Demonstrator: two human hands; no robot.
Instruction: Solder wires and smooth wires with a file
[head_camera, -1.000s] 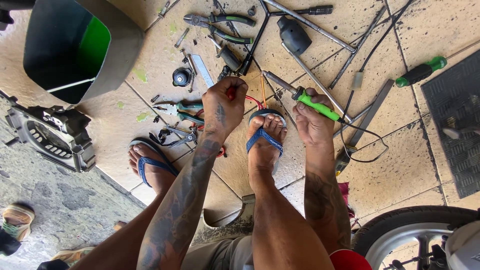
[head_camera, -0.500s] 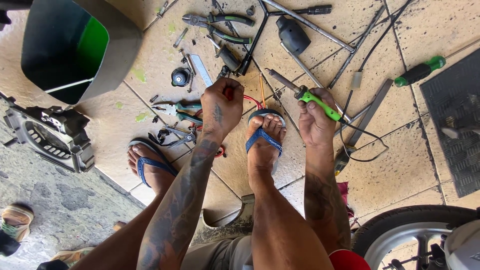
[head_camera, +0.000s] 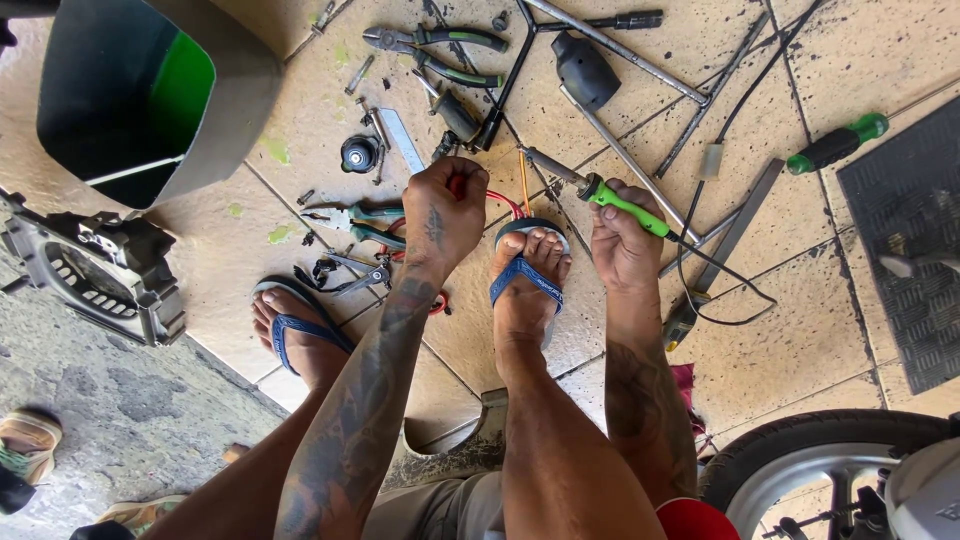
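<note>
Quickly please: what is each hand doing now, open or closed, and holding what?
Left hand: closed on coloured wires.
Right hand: closed on green-handled soldering iron.

We see a soldering iron (head_camera: 610, 198) with glossy green plastic handle and dull metal tip, above matt, rough beige tiles (head_camera: 800, 330) at five o'clock.

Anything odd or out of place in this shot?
Yes: the wires are worked on the floor just above bare toes in a sandal, with the right hand holding a green-handled soldering iron close by. Tools lie scattered over the tiles.
</note>
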